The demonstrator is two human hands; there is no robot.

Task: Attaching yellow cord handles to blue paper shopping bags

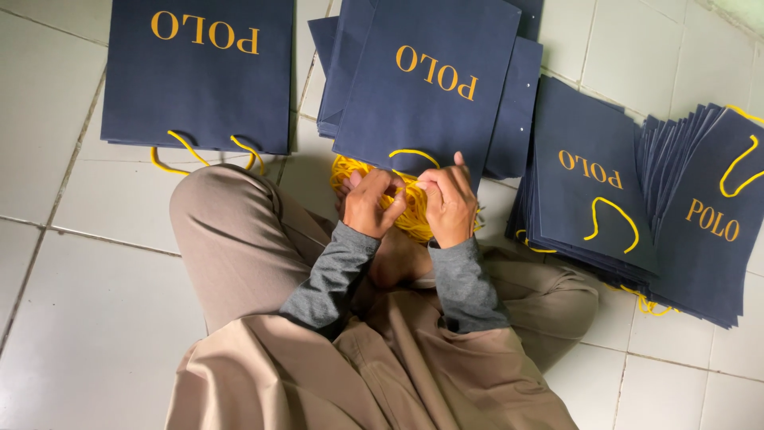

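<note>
I sit cross-legged on a tiled floor. My left hand [368,203] and my right hand [447,203] are close together over a bundle of yellow cords [407,213], fingers pinched on strands of it. Directly in front lies a navy paper bag [426,87] with gold lettering, on top of a small pile of similar bags; one yellow cord loop [414,153] shows at its near edge. Which strand each hand grips is partly hidden by the fingers.
Another navy bag [199,76] with yellow handles lies at the far left. A thick fanned stack of navy bags [637,207] sits at the right. My bent knees in beige trousers [239,231] frame the hands. White floor tiles [79,302] surround everything.
</note>
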